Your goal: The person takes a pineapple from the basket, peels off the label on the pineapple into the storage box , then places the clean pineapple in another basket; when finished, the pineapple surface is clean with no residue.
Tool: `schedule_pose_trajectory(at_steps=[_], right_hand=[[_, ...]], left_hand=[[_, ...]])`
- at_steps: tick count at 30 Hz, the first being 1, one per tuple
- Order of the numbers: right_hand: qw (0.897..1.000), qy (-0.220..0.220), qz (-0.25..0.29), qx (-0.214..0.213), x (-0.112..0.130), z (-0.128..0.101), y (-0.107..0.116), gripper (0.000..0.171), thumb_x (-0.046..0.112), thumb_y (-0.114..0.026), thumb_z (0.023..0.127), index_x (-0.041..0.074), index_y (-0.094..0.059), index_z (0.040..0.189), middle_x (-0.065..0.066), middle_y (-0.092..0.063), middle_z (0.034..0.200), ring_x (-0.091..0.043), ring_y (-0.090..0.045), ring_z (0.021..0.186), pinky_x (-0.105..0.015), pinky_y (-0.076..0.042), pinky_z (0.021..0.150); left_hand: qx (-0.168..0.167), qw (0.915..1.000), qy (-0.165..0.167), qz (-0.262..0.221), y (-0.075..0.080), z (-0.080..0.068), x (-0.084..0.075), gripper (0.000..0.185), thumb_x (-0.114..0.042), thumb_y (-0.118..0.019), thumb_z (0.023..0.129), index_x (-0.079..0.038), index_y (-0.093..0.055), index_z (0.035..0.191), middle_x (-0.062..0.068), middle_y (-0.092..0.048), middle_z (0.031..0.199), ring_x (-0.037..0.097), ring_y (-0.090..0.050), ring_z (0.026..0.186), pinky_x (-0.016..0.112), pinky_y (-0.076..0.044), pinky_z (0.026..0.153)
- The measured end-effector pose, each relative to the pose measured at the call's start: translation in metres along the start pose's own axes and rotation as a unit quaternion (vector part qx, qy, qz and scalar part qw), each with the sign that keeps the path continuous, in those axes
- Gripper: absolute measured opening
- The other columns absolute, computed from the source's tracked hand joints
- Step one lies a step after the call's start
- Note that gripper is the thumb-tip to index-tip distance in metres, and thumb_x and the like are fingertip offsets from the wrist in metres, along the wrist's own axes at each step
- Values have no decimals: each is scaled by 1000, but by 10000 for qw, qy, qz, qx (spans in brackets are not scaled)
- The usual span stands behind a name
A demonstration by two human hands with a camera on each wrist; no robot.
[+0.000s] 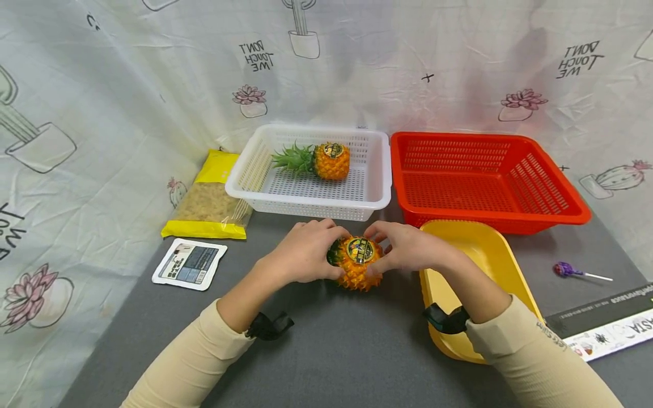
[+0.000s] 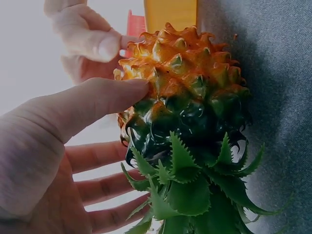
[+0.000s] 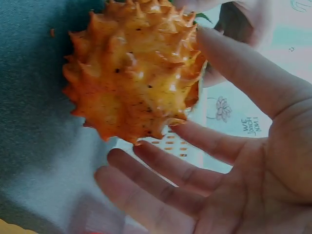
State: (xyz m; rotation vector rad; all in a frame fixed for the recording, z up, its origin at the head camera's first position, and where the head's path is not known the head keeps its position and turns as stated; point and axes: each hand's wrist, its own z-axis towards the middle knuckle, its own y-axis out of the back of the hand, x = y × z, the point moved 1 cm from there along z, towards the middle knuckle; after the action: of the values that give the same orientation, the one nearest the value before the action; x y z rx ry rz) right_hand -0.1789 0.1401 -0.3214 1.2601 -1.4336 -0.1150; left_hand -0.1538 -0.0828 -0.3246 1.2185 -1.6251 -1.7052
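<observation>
A toy-like pineapple [image 1: 357, 263] with an orange, spiky body and a round black-and-gold label lies on its side at the middle of the grey table. My left hand [image 1: 312, 252] grips its crown end, thumb on the near side and fingers behind. In the left wrist view, green leaves [image 2: 190, 195] spread below that thumb. The right hand [image 1: 408, 246] holds the base end between thumb and index finger, its other fingers spread loosely in the right wrist view. A second pineapple [image 1: 331, 161] lies inside the white basket [image 1: 306, 201] behind the hands.
A red basket [image 1: 490, 218] stands beside the white one. The yellow tray [image 1: 466, 354] sits under the right forearm. At left are a yellow-ended bag [image 1: 206, 207] and a flat white packet [image 1: 189, 263]. A lollipop [image 1: 563, 269] and a long printed box [image 1: 607, 323] lie at right.
</observation>
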Motion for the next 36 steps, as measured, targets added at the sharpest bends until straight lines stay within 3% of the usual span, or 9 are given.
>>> schedule_pose_trajectory(at_steps=[12,21,36], right_hand=[[9994,311,-72,-131,9,4,7,48,30,-77,92,7,-66,133,-15,-68,132,-35,-65,119,-43,-60,92],[9983,398,-331,-283,9,8,4,36,27,-75,94,6,-73,124,-8,-75,113,-28,-68,104,-37,-61,85],[9973,104,-174,-706,9,8,4,21,24,-80,89,8,-72,101,-7,-75,100,-26,-69,95,-38,-60,83]], left_hand=[[33,10000,1,-19,-1,-1,0,64,-42,-84,85,-21,-62,142,3,-62,131,29,-60,117,53,-45,103],[-24,10000,-9,33,-2,-4,-2,64,-42,-84,86,-22,-61,143,3,-63,130,29,-60,115,52,-44,103],[-158,9998,-68,24,-4,-4,1,62,-40,-84,84,-23,-63,140,1,-63,126,27,-61,114,50,-45,101]])
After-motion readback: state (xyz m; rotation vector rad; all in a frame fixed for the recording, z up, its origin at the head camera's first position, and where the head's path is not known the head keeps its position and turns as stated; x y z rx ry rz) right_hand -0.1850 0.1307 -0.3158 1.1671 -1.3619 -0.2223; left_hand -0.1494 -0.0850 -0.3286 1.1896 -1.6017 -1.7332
